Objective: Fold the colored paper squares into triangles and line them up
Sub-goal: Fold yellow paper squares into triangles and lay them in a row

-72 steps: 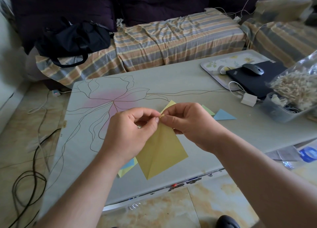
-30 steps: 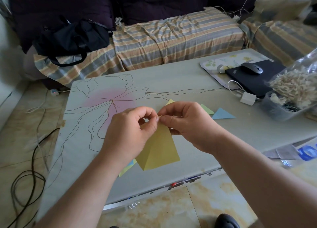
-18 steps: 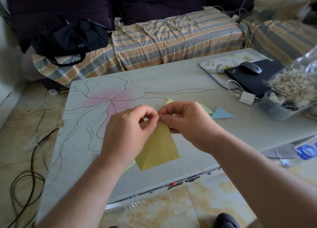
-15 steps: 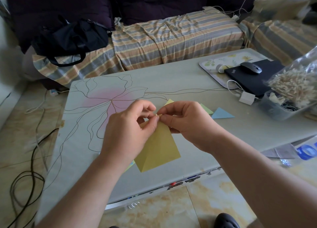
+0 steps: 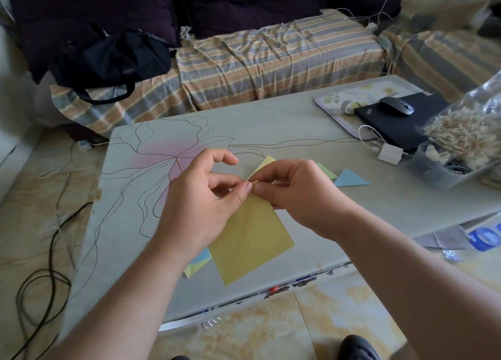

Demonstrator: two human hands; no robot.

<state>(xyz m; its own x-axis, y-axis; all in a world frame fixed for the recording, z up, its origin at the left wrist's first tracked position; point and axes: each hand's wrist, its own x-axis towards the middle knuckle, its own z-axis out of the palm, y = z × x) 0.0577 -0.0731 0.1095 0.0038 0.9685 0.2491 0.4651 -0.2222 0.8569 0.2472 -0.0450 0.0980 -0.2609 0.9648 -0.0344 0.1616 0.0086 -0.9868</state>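
A yellow paper square [image 5: 249, 237] hangs folded above the table's front edge. My left hand [image 5: 206, 199] and my right hand [image 5: 295, 194] both pinch its top corner between thumb and forefinger, fingertips almost touching. On the table behind my right hand lie a yellow triangle [image 5: 264, 164], a green triangle [image 5: 326, 170] and a blue triangle [image 5: 349, 178], side by side. Under my left wrist lies a small stack of papers [image 5: 198, 263], blue on yellow, mostly hidden.
The grey table [image 5: 271, 131] carries a line drawing of a flower. At its right end stand a patterned tray [image 5: 339, 102], a black laptop [image 5: 401, 121] with a mouse [image 5: 397, 107], a white charger [image 5: 389, 155] and a clear tub [image 5: 439, 172] of pale clips. A striped sofa stands behind.
The yellow paper's lower end has come up slightly and its two layers lie closer together. My left forefinger has lifted off the corner and spread upward; both hands stay in place.
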